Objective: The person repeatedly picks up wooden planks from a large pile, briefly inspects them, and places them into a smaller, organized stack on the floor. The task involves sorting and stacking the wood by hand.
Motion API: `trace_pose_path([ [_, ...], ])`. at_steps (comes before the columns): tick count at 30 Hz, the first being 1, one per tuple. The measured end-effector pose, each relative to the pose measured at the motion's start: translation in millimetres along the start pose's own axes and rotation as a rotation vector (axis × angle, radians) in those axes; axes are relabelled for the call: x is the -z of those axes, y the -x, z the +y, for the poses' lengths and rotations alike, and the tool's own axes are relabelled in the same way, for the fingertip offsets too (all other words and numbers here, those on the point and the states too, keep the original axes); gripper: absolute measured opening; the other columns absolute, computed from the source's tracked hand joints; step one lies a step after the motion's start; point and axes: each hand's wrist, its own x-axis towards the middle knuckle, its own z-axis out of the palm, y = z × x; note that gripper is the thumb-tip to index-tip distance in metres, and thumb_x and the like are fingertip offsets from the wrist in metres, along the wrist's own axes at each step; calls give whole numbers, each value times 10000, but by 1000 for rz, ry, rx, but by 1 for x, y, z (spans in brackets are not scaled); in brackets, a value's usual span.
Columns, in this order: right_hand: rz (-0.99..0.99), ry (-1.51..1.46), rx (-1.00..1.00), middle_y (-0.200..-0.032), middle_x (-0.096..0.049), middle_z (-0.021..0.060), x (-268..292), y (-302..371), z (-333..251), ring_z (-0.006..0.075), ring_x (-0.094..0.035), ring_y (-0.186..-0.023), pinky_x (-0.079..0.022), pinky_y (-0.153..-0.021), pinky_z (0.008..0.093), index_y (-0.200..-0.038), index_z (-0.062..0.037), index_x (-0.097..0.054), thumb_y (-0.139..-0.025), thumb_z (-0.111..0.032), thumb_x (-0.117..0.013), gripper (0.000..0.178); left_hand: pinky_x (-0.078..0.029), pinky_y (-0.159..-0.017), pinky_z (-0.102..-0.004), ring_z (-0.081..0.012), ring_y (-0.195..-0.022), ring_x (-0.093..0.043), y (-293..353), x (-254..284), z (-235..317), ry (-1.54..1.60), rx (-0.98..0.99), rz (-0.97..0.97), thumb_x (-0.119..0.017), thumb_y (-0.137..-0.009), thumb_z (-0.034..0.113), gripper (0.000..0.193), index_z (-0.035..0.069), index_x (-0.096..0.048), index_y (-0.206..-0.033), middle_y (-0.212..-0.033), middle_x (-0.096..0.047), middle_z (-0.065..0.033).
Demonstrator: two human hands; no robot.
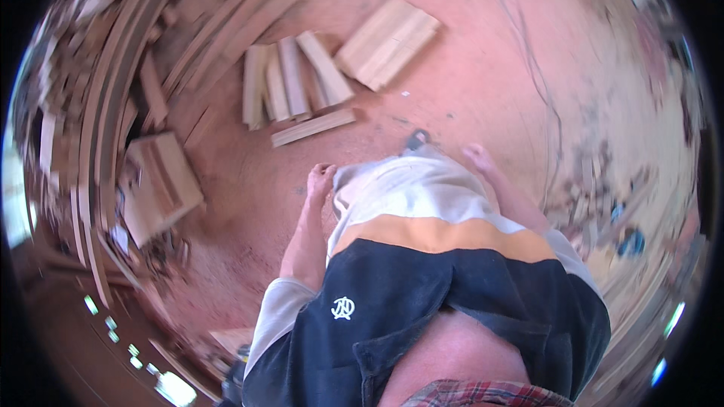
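My left hand (322,178) hangs beside my left thigh, its fingers curled in, and no object shows in it. On the other side, my right hand (477,157) is down near my right leg, partly smeared by motion, so its fingers cannot be made out. Neither hand touches any wood. Ahead on the floor lie several pale boards (296,79) side by side, slightly fanned. A single short board (314,128) rests crosswise just nearer to me. Beyond them to the right sits a flat, squared stack of light boards (388,44).
Another stack of boards (162,187) is on the left floor, next to long timber strips (113,98) and piled wood. A dark cable (539,75) runs along the reddish, dusty floor (475,53) on the right. Scattered wood scraps (599,196) lie at the right.
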Motion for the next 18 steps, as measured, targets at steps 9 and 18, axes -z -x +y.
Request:
trace_pose_path([
  [9, -246, 223, 114, -1284, -711, 183, -162, -42, -152, 253, -693, -1158, -571, -951, 373, -1408, 17, -588, -966, -345, -742, 592, -576, -854, -372, -236, -960, -719, 61, 107, -198, 247, 185, 306, -755, -909, 359, 461, -7, -721, -1188, -1105, -758, -165],
  [18, -488, 432, 617, -1270, -717, 207, -412, 36, -366, 300, -696, -1169, -546, -1004, 388, -1408, -23, -612, -942, -326, -762, 576, -579, -683, -358, -189, -838, -697, 46, 198, -288, 584, 272, 394, -763, -924, 351, 398, 30, -727, -1157, -1009, -753, -117],
])
